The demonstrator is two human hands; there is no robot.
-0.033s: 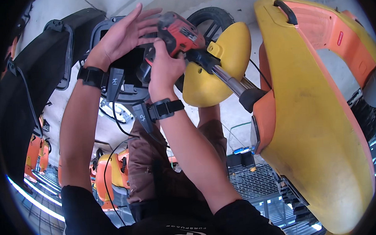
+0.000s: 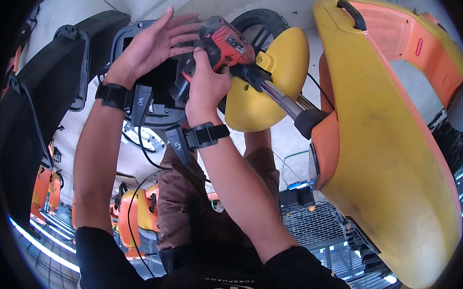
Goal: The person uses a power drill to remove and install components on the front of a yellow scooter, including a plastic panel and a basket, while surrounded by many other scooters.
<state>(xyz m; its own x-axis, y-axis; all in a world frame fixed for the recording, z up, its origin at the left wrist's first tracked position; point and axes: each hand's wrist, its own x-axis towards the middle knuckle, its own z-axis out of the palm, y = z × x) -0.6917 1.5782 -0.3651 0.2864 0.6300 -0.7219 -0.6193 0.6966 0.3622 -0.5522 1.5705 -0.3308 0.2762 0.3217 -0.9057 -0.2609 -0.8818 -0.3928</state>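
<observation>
Head view: red power tool (image 2: 232,45), long axis diagonal, dark end (image 2: 211,25) upper-left.

The pale grey floor (image 2: 283,1) carries a black spoked wheel (image 2: 271,20), partly hidden.

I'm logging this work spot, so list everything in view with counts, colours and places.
Power tool: one, red and black, upper centre
Wheel: one, black, top centre
Rounded shell: one, yellow, right of the tool
Metal tubes: two visible, silver, by the shell
Bodywork: one, yellow and orange, right
Curved part: one, black, left
Machines: several, orange and yellow, lower left
Floor: one, grey, beneath
Wrist straps: two, black, at the wrists
Trousers: one pair, brown, lower centre
Shirt: one, black, bottom
Left fingers: one bare hand, spread beside the tool
Right fingers: one bare hand, holding the tool
</observation>
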